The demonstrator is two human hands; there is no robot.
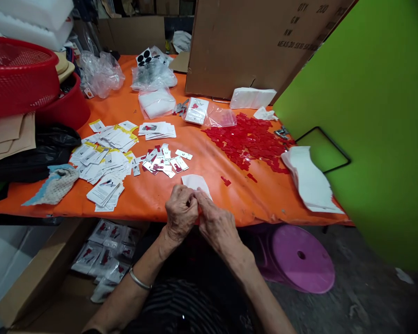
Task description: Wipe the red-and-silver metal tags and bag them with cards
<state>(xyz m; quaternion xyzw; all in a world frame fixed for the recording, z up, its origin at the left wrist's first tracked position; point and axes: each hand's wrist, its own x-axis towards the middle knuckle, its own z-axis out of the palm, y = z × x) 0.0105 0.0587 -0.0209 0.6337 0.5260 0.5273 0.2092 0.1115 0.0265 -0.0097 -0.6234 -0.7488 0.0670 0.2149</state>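
My left hand (181, 211) and my right hand (218, 225) meet at the front edge of the table, fingertips pinched together. Whatever lies between them is hidden by the fingers. Just beyond the fingertips shows a small white sheet (196, 182); I cannot tell whether the fingers grip it or it lies on the table. Past the hands, to the left, is a loose pile of small white cards with red pieces (163, 162). Two single red plastic pieces (225, 181) lie to the right, in front of a wide heap of red pieces (247, 139).
Printed leaflets (106, 160) spread over the left of the orange table (153, 197). A stack of white sheets (310, 181) sits at the right edge. Beneath, an open carton (38, 273) holds packed bags (102, 246); a purple stool (303, 260) stands right. A large carton (257, 46) stands behind.
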